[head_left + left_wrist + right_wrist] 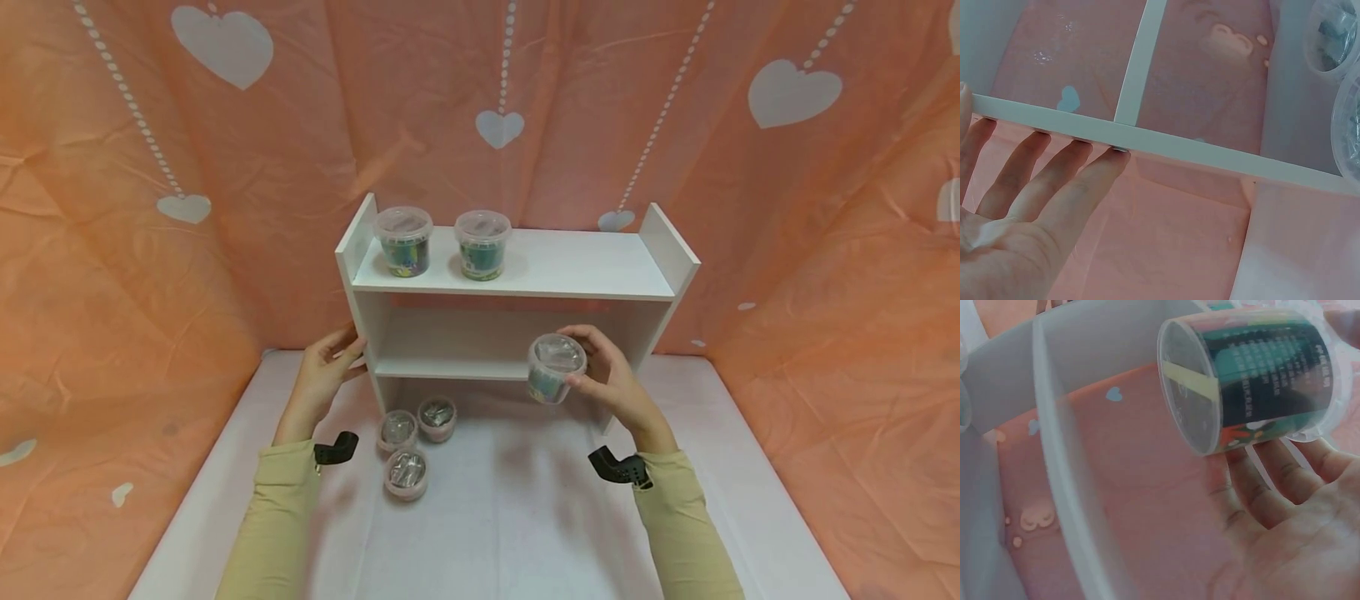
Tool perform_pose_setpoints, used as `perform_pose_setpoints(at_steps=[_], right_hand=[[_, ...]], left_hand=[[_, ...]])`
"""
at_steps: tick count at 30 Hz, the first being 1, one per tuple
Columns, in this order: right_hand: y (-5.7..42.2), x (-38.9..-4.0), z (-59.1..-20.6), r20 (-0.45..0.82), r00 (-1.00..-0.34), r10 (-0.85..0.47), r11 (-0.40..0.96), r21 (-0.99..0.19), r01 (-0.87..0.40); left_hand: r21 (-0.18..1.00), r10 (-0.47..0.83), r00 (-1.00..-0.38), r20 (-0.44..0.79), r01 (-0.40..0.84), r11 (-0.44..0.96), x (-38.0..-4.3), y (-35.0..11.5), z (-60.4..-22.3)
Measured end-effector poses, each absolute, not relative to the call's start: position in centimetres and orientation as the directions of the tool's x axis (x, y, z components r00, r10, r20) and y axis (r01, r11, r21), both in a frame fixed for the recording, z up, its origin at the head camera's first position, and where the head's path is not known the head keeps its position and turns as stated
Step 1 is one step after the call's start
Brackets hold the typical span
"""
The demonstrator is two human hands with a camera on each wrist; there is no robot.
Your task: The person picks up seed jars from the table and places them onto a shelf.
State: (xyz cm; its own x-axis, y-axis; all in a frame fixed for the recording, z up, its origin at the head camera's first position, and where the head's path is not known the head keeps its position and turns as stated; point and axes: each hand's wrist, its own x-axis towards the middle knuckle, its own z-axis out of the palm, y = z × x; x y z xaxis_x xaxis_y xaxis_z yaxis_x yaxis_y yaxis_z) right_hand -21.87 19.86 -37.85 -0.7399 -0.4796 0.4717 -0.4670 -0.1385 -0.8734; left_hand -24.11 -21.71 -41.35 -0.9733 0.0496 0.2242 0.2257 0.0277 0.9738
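Observation:
In the head view my right hand (611,383) grips a clear lidded plastic tub (557,367) in front of the shelf's right half. The right wrist view shows its dark printed label (1272,372), with fingers beneath it and a yellow strip across its base. My left hand (322,379) is at the left side panel of the white two-tier shelf (450,342). Its fairly straight fingertips (1107,165) touch the panel's edge in the left wrist view. Two similar tubs, a left one (405,242) and a right one (482,246), stand on the top board.
Three small pink-sided tubs stand on the table by the shelf's left foot: one in front (406,475), one at left (397,431) and one at right (437,418). An orange heart-print cloth (292,167) hangs behind and at both sides. White cloth (480,533) covers the table.

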Motion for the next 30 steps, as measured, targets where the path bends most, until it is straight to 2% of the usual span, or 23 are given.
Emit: perform_pose_setpoints(at_steps=[16, 23, 30], right_hand=[[20.0, -22.1, -35.5, 0.508, -0.722, -0.47, -0.158, -0.853, -0.498], [19.8, -22.2, -34.5, 0.525, -0.699, -0.486, -0.143, -0.836, -0.529], [19.7, -22.3, -33.4, 0.538, -0.703, -0.465, -0.087, -0.818, -0.569]], left_hand=[[0.973, 0.044, -0.973, 0.225, 0.226, 0.039, -24.0, -21.6, -41.2], [0.977, 0.045, -0.978, 0.202, 0.204, 0.054, -23.9, -21.5, -41.1], [0.979, 0.044, -0.981, 0.191, 0.194, 0.06, -23.8, -21.5, -41.0]])
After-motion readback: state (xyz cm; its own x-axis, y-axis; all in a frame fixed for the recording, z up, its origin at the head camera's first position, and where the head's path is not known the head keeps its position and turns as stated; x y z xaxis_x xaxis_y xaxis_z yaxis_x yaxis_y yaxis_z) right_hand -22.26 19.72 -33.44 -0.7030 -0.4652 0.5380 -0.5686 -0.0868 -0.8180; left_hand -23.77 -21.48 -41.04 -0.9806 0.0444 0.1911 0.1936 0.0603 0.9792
